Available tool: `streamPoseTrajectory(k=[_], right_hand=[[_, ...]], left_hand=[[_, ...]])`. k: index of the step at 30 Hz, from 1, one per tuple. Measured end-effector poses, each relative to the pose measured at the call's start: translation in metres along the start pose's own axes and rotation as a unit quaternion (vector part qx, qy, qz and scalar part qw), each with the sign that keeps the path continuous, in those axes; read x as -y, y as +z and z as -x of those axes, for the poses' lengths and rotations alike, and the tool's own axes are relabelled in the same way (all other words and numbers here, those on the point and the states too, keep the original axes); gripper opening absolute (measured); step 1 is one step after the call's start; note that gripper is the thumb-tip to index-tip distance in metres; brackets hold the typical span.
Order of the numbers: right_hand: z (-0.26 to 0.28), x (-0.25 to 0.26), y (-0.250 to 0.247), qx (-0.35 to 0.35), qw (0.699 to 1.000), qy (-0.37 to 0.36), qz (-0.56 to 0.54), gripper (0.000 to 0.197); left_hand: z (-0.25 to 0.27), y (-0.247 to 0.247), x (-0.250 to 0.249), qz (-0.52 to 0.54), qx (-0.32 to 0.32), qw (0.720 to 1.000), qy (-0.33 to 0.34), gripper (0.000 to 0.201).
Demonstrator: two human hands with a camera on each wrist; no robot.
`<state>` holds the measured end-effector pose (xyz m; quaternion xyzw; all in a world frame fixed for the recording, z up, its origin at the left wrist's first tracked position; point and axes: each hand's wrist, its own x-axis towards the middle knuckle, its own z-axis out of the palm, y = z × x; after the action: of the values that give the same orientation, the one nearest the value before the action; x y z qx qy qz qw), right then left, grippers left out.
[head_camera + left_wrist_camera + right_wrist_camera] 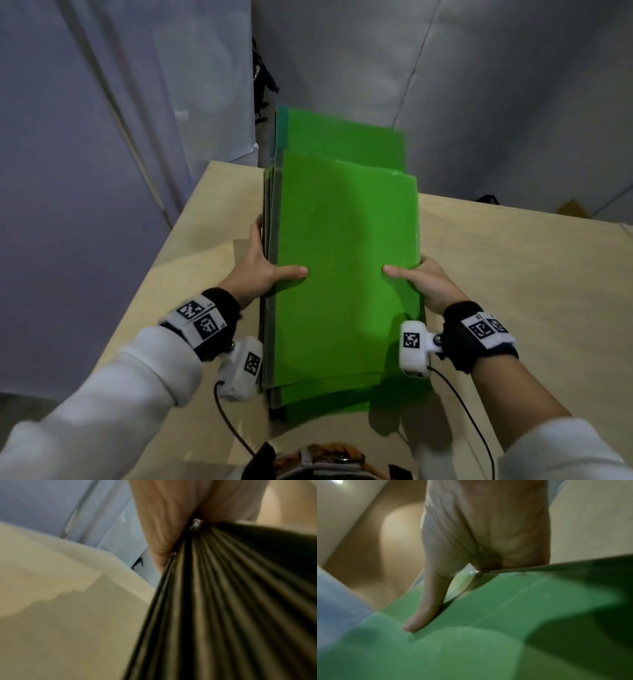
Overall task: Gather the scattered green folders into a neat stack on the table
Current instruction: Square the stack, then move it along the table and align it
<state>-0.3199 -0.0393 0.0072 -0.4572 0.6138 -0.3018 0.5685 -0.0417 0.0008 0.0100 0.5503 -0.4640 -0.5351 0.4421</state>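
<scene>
Sleeves of white fabric reached in from the near edge of a pale wooden table, each wrist wearing a black band with a small white camera. Between them sat a stack of green folders, its bottom edge near the table's near edge and its top tilted away toward the far left corner. The left hand gripped the stack's left side, thumb lying across the front folder, fingers hidden behind. The right hand gripped the right side likewise, thumb on the green face. One folder stood higher at the back. Grey curtains hung beyond the table.
</scene>
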Motion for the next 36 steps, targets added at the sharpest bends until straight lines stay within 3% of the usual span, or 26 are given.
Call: streamPoseTrajectory(k=[3, 7, 11, 18, 22, 27, 31, 34, 36], right_hand=[[0.005, 0.024, 0.002, -0.049, 0.995, -0.071, -0.040, 0.104], [0.008, 0.049, 0.002, -0.096, 0.978, -0.169, -0.073, 0.081], [0.016, 0.055, 0.007, -0.111, 0.960, -0.237, -0.100, 0.075], [0.023, 0.043, 0.004, -0.123, 0.953, -0.257, -0.099, 0.093], [0.021, 0.043, 0.003, -0.122, 0.954, -0.263, -0.079, 0.093], [0.021, 0.053, 0.005, -0.112, 0.952, -0.274, -0.071, 0.092], [0.031, 0.063, 0.003, -0.105, 0.948, -0.288, -0.088, 0.102], [0.040, 0.079, 0.003, -0.128, 0.939, -0.306, -0.088, 0.118], [0.044, 0.091, -0.001, -0.155, 0.930, -0.326, -0.069, 0.112]], left_hand=[[-0.006, -0.006, -0.028, -0.024, -0.015, 0.997, 0.067, 0.106], [-0.015, -0.015, -0.058, -0.024, -0.031, 0.990, 0.135, 0.106], [-0.019, -0.017, -0.069, -0.016, -0.024, 0.984, 0.177, 0.100], [-0.016, -0.008, -0.074, -0.049, -0.056, 0.964, 0.255, 0.085], [-0.021, -0.006, -0.075, -0.042, -0.052, 0.968, 0.242, 0.092], [-0.025, -0.004, -0.076, 0.021, -0.060, 0.973, 0.220, 0.081], [-0.018, -0.005, -0.079, 0.048, -0.046, 0.978, 0.198, 0.088], [-0.014, -0.004, -0.088, 0.062, -0.073, 0.977, 0.192, 0.124], [-0.010, -0.002, -0.098, 0.052, -0.075, 0.972, 0.218, 0.128]])
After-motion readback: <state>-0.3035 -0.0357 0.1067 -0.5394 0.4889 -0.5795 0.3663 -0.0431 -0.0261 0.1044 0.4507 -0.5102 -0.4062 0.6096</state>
